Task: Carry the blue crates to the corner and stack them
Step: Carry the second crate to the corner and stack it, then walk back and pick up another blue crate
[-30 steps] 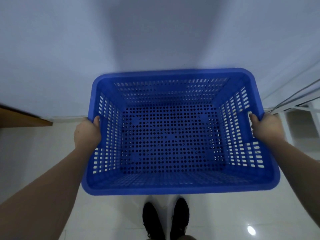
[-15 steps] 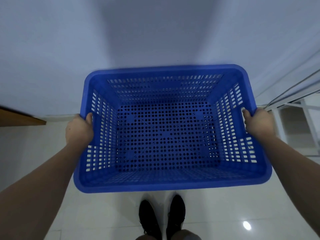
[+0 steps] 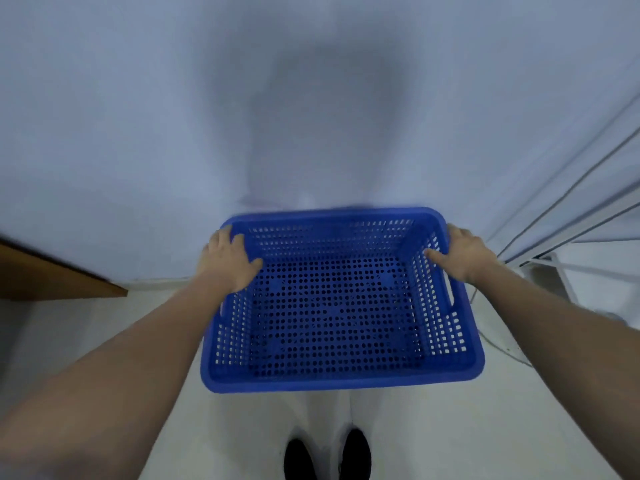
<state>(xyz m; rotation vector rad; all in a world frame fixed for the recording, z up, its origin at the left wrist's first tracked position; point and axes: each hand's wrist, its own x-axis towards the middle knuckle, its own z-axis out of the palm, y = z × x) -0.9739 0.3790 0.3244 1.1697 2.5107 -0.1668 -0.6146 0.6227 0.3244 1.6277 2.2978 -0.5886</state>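
Observation:
One blue perforated crate [image 3: 339, 381] sits low in front of me, empty, its far edge close against the pale wall. My left hand [image 3: 227, 259] lies over the crate's far-left corner with the thumb inside the rim. My right hand [image 3: 462, 252] clasps the far-right corner the same way. Both side handle slots are uncovered. I cannot tell whether the crate rests on the floor or on something under it. No other crate is visible.
A brown wooden edge [image 3: 52, 278] juts in from the left near the skirting. A white metal frame [image 3: 561, 271] and slanted rails stand at the right, with a thin cable [image 3: 502, 351] on the glossy white floor. My black shoes [image 3: 325, 455] are just behind the crate.
The crate has dropped from waist height down toward the floor by the wall. Both hands have shifted from the side handles to the far corners of the rim.

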